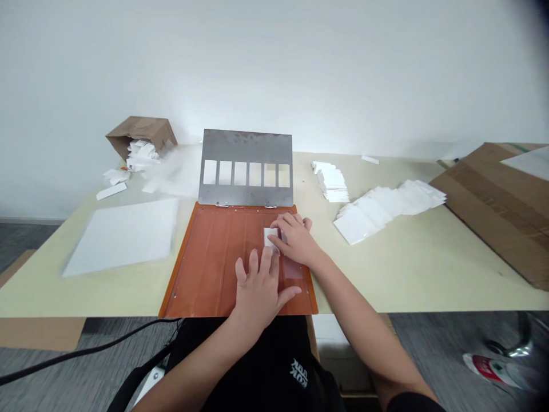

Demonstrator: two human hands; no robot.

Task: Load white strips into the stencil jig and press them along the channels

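Note:
An orange-brown board (206,257) lies flat at the table's front edge. A grey metal plate (246,150) with a row of rectangular windows stands hinged upright at its far edge. My left hand (257,289) rests flat on the board, fingers spread. My right hand (295,239) lies just beyond it, fingers curled onto a small white piece (270,236) on the board. A clear rectangular film (294,269) lies on the board beside my hands.
A large white sheet (124,234) lies left of the board. A tipped cardboard box (141,133) spills white pieces at the back left. Stacks of white pieces (386,206) fan out on the right, near flattened cardboard (501,200). A black cable (86,346) hangs below.

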